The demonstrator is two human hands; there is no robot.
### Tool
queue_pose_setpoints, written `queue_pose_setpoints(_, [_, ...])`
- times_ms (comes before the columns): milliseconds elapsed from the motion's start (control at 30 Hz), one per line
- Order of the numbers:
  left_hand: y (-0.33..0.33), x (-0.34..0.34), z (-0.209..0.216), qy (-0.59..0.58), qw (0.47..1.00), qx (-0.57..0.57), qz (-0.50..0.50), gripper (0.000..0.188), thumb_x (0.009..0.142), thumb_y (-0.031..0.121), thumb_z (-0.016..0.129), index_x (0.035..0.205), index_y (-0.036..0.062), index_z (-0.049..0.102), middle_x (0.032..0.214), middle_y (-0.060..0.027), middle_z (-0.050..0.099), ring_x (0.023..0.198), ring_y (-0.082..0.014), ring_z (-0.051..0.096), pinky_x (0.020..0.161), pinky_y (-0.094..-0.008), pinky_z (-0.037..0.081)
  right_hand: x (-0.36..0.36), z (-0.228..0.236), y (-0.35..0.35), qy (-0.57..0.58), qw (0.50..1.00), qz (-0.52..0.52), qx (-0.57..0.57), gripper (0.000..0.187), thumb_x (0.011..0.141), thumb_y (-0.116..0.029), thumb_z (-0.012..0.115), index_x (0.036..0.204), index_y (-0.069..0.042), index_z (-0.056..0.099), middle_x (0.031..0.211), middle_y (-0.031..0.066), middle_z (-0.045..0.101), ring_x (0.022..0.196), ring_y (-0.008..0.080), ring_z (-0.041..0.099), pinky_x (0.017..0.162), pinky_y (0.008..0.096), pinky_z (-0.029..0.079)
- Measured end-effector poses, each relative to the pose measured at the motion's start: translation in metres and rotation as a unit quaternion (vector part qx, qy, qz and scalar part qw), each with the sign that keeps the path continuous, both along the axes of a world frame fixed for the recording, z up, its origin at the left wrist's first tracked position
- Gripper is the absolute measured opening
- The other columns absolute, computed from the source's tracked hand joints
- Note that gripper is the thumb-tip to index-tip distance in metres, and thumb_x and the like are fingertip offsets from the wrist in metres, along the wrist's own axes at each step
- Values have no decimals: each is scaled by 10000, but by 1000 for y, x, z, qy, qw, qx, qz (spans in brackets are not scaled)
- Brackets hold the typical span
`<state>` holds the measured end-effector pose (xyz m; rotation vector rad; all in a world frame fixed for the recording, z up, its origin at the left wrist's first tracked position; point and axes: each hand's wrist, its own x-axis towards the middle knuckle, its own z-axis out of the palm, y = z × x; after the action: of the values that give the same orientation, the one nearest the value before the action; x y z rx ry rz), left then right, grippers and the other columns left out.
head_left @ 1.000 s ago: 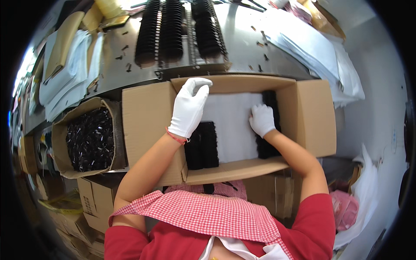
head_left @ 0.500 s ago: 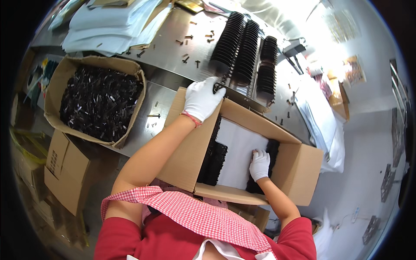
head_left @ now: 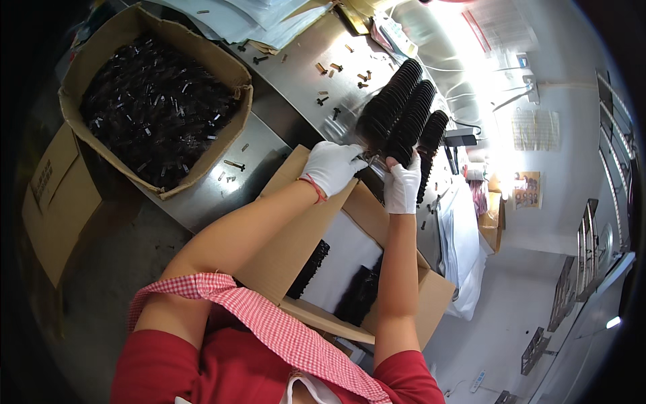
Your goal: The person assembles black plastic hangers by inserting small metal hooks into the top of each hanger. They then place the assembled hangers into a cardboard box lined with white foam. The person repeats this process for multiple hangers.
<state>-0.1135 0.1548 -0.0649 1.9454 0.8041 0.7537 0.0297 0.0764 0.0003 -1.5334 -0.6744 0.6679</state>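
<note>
Three long rows of thin black ribbed pieces stand on the steel table: a left row (head_left: pixel 390 101), a middle row (head_left: pixel 410 121) and a shorter right row (head_left: pixel 433 135). My right hand (head_left: pixel 402 185), in a white glove, closes its fingers on the near end of the middle row. Beside it my left hand (head_left: pixel 332 168), also gloved, is bent with its fingertips at the near end of the left row; what they pinch is partly hidden. Below both forearms an open cardboard box (head_left: pixel 269 259) holds a white sheet (head_left: pixel 331 269) and black pieces (head_left: pixel 356 296) along its sides.
A worn carton (head_left: pixel 74 111) full of small black pieces (head_left: pixel 155 108) stands at the left. Loose screw-like bits (head_left: pixel 323 101) lie on the steel table (head_left: pixel 296 74). White sheets (head_left: pixel 269 20) are stacked at the back, and white bags (head_left: pixel 457 229) hang over the right edge.
My right hand has left the inside of the box and reached up to the rows. My left hand stays near the rows' near end. The whole view has shifted and turned.
</note>
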Motion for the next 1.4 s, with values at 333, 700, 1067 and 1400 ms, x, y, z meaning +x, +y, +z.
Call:
queue_pose_setpoints(333, [-3,5,-12,-19,997,67,25,226,879,285,651,999,105,715,820,-124,706,828,-330,670,769,-455,507,-22,-12,16,-639,768,33,21,539,833,157,491,1323,-42,594,1274,177,650,1121,300,665,951,344,516])
queue_pose_setpoints(700, [-42,-26,77,-420,796,-436,-15,426,932,202,706,1278,-8,573,1116,-84,684,954,-135,644,872,-291,517,-48,64,-57,45,989,136,-48,400,883,21,620,1280,27,574,1169,95,642,1028,186,653,856,298,548])
queue_pose_setpoints(1067, [-86,-35,66,-220,938,-258,-70,203,1036,200,507,1025,45,637,703,6,533,682,-103,501,658,-259,435,-24,-15,-163,-253,948,76,-176,256,870,37,619,1116,6,682,1011,84,701,963,166,648,916,289,493])
queue_pose_setpoints(1400, [-151,-29,33,83,768,-567,-287,304,1051,261,469,1034,7,636,709,-19,647,608,-76,547,611,-228,456,75,-117,-314,-539,739,201,-352,222,859,-165,634,1056,-89,704,1069,119,689,1108,339,609,942,407,474])
